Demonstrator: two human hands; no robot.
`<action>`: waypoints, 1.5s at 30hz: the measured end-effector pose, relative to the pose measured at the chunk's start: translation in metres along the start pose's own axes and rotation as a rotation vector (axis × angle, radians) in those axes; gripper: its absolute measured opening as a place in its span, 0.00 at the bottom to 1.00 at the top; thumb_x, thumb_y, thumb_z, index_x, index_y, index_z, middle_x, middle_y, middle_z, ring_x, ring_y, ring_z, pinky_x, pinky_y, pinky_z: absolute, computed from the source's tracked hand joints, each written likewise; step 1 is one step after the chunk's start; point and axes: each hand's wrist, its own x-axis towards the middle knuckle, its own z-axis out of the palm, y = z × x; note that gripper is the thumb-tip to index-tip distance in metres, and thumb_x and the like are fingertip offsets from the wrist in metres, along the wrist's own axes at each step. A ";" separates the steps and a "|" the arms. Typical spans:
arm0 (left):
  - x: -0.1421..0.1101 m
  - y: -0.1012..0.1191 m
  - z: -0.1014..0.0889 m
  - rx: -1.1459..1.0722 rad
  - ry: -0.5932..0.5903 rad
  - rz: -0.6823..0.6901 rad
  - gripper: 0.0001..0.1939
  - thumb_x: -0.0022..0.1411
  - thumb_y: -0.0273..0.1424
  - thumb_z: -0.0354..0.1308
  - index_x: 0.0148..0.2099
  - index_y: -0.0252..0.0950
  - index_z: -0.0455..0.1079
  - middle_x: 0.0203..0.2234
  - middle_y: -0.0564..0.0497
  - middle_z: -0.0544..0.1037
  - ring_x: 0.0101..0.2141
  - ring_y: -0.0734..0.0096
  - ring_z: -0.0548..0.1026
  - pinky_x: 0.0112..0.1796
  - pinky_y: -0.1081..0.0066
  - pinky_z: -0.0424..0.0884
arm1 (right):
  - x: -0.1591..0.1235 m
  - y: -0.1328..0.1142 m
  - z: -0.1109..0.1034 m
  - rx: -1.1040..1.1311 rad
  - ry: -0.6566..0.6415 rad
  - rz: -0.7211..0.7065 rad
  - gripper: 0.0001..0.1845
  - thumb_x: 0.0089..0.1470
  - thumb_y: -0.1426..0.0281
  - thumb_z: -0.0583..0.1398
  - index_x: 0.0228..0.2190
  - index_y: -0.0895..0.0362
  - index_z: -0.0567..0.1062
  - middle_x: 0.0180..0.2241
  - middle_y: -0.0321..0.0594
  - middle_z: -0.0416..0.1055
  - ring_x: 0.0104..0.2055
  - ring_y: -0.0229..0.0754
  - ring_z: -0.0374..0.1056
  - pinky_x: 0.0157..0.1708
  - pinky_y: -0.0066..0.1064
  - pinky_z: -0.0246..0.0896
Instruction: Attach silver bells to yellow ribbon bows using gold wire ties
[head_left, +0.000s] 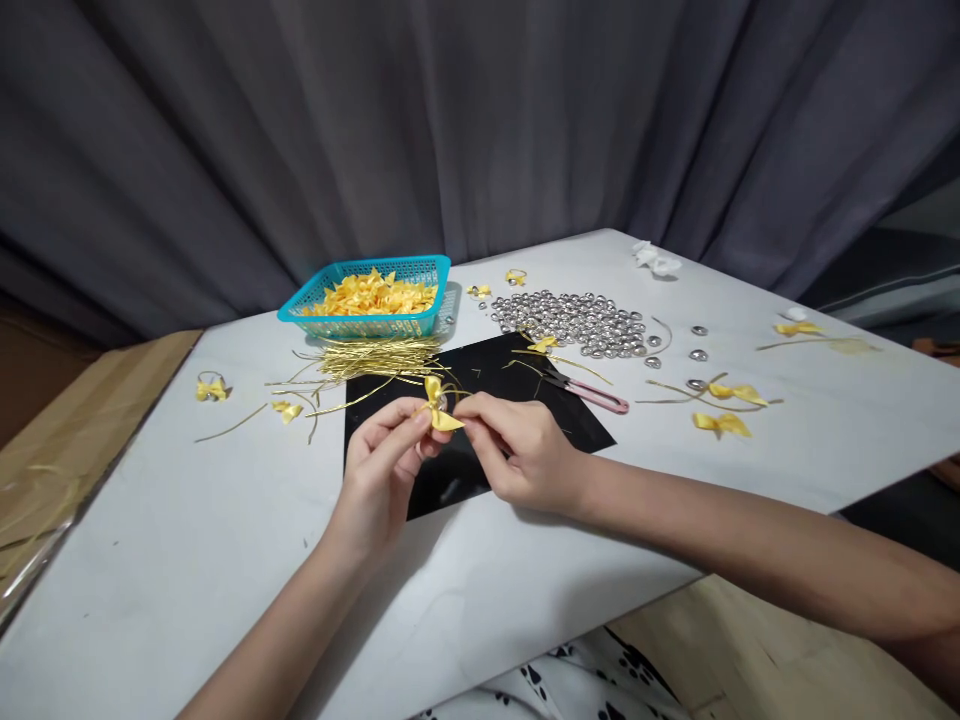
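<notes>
My left hand (390, 455) pinches a yellow ribbon bow (444, 418) between thumb and fingers, above a black sheet (450, 480). A shiny silver bead shows at the bow's middle, and a thin gold wire curves out behind it. On the other side, the closed fingertips of my right hand (517, 445) are at the bow's right tip; whether they grip the ribbon or the wire I cannot make out. A bundle of gold wires (379, 358) lies just behind my left hand. Small pink-handled pliers or snips (592, 393) rest on the sheet's right part.
A turquoise basket (360, 325) of yellow bows stands at the back left. Many silver beads (577, 322) are spread behind the sheet. Loose bows (721, 425) and wires lie at the right; another bow with a wire loop (213, 387) sits at the left. Grey curtain (480, 130) hangs behind.
</notes>
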 end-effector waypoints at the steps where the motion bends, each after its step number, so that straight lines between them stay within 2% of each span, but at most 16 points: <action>1: -0.001 0.000 0.001 -0.008 0.000 -0.008 0.06 0.44 0.29 0.66 0.24 0.32 0.74 0.20 0.52 0.73 0.23 0.79 0.68 0.26 0.80 0.65 | -0.001 0.001 0.001 -0.010 -0.016 -0.015 0.07 0.57 0.78 0.49 0.33 0.59 0.66 0.23 0.35 0.68 0.20 0.31 0.61 0.20 0.22 0.54; 4: -0.003 -0.001 0.003 -0.033 -0.005 -0.049 0.07 0.42 0.30 0.67 0.24 0.32 0.74 0.19 0.52 0.73 0.22 0.79 0.68 0.25 0.80 0.65 | -0.003 0.004 0.003 -0.059 -0.044 -0.077 0.07 0.56 0.79 0.49 0.34 0.60 0.65 0.25 0.37 0.69 0.22 0.32 0.63 0.21 0.23 0.55; 8: -0.006 -0.003 0.005 -0.029 -0.027 -0.084 0.08 0.43 0.31 0.68 0.26 0.31 0.74 0.19 0.52 0.73 0.22 0.80 0.67 0.25 0.80 0.65 | -0.005 0.005 0.005 -0.083 0.019 -0.117 0.08 0.55 0.81 0.49 0.34 0.59 0.64 0.26 0.37 0.70 0.23 0.33 0.64 0.21 0.23 0.56; 12: -0.004 -0.005 0.003 -0.022 -0.032 -0.060 0.08 0.43 0.31 0.67 0.26 0.32 0.74 0.19 0.52 0.73 0.22 0.79 0.67 0.25 0.79 0.65 | -0.003 0.003 0.004 -0.076 0.036 -0.095 0.09 0.55 0.81 0.49 0.35 0.59 0.64 0.27 0.36 0.71 0.24 0.32 0.66 0.23 0.22 0.57; 15: -0.001 -0.008 0.000 -0.017 -0.034 -0.053 0.08 0.44 0.31 0.67 0.26 0.32 0.75 0.19 0.52 0.73 0.22 0.79 0.67 0.25 0.80 0.65 | 0.000 0.003 0.000 -0.075 -0.018 -0.090 0.08 0.57 0.80 0.49 0.36 0.59 0.65 0.30 0.39 0.72 0.27 0.33 0.67 0.25 0.22 0.60; 19: 0.004 -0.009 -0.004 -0.011 -0.028 -0.031 0.07 0.44 0.30 0.67 0.25 0.31 0.75 0.20 0.52 0.73 0.23 0.80 0.68 0.25 0.81 0.65 | 0.004 0.005 -0.005 -0.123 -0.071 -0.081 0.07 0.57 0.77 0.50 0.34 0.60 0.67 0.29 0.40 0.72 0.27 0.35 0.67 0.24 0.24 0.58; 24: 0.004 -0.011 -0.005 -0.015 -0.043 -0.024 0.06 0.45 0.30 0.67 0.25 0.32 0.75 0.20 0.53 0.73 0.23 0.80 0.68 0.26 0.82 0.65 | 0.005 0.005 -0.005 -0.167 -0.036 -0.103 0.08 0.57 0.78 0.50 0.32 0.60 0.68 0.28 0.40 0.71 0.26 0.34 0.65 0.21 0.25 0.55; 28: 0.004 -0.014 -0.006 0.014 -0.050 -0.006 0.07 0.46 0.31 0.67 0.25 0.33 0.75 0.20 0.53 0.73 0.23 0.80 0.68 0.26 0.81 0.65 | 0.007 0.004 -0.006 -0.162 -0.008 -0.116 0.09 0.58 0.79 0.49 0.33 0.61 0.69 0.28 0.41 0.72 0.27 0.34 0.67 0.23 0.25 0.57; 39: 0.008 -0.024 -0.012 0.089 0.017 -0.001 0.06 0.49 0.31 0.65 0.27 0.33 0.73 0.20 0.54 0.74 0.24 0.79 0.67 0.27 0.80 0.63 | 0.013 0.010 -0.013 -0.143 -0.264 0.016 0.10 0.59 0.74 0.50 0.31 0.60 0.71 0.29 0.41 0.72 0.29 0.36 0.67 0.26 0.26 0.57; 41: 0.009 -0.024 -0.013 0.152 0.036 0.007 0.06 0.50 0.31 0.64 0.27 0.33 0.73 0.19 0.54 0.73 0.23 0.80 0.66 0.26 0.80 0.62 | 0.015 0.011 -0.016 -0.136 -0.230 0.034 0.08 0.55 0.76 0.52 0.31 0.61 0.71 0.29 0.41 0.72 0.29 0.37 0.67 0.26 0.27 0.57; 45: 0.009 -0.022 -0.013 0.266 0.050 0.037 0.06 0.51 0.31 0.63 0.27 0.33 0.72 0.19 0.55 0.73 0.23 0.80 0.67 0.27 0.80 0.62 | 0.016 0.008 -0.019 -0.061 -0.036 0.038 0.08 0.51 0.78 0.53 0.34 0.60 0.71 0.32 0.42 0.72 0.29 0.36 0.66 0.26 0.27 0.58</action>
